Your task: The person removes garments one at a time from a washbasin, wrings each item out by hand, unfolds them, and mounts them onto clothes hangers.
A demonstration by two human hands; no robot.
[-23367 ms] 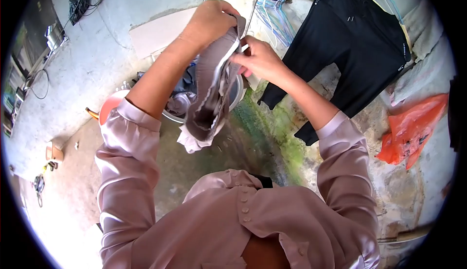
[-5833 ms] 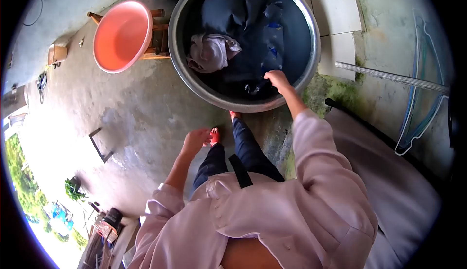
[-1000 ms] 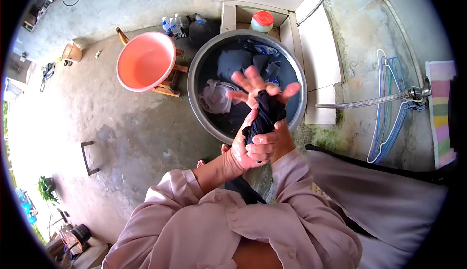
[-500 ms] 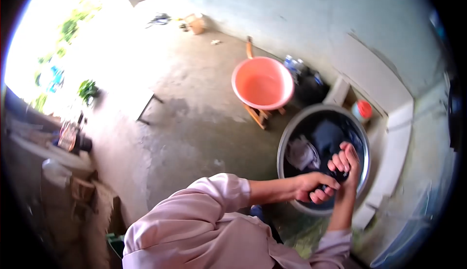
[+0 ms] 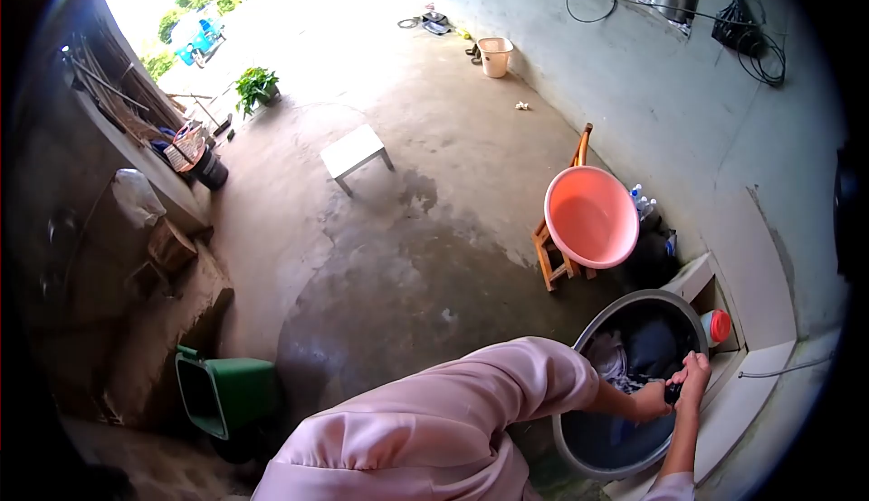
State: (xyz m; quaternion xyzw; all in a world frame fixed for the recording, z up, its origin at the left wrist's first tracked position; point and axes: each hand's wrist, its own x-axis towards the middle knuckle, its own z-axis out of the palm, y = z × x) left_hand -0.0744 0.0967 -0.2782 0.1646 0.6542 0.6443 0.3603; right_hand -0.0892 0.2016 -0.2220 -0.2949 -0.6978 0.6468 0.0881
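Both my hands are closed on a wet black cloth (image 5: 672, 392) above the large metal basin (image 5: 564, 442) at the lower right. My left hand (image 5: 650, 402) grips one end of it, and my right hand (image 5: 693, 376) holds the other end close beside. Most of the cloth is hidden by my fingers. Streaks of water show just left of my hands. Inside the basin lie a pale garment (image 5: 608, 353) and dark clothes (image 5: 654, 347) in dark water.
A pink basin (image 5: 592, 218) rests on a wooden chair (image 5: 549, 257). Near the large basin stands a red-lidded jar (image 5: 717, 327). Further off are a small white table (image 5: 353, 151), a green bin (image 5: 244, 391), a potted plant (image 5: 257, 89) and a beige basket (image 5: 494, 57).
The view has swung left toward the doorway, so the basins sit further right and lower. My right hand, spread a second ago, is now closed round the black cloth, and water falls from it.
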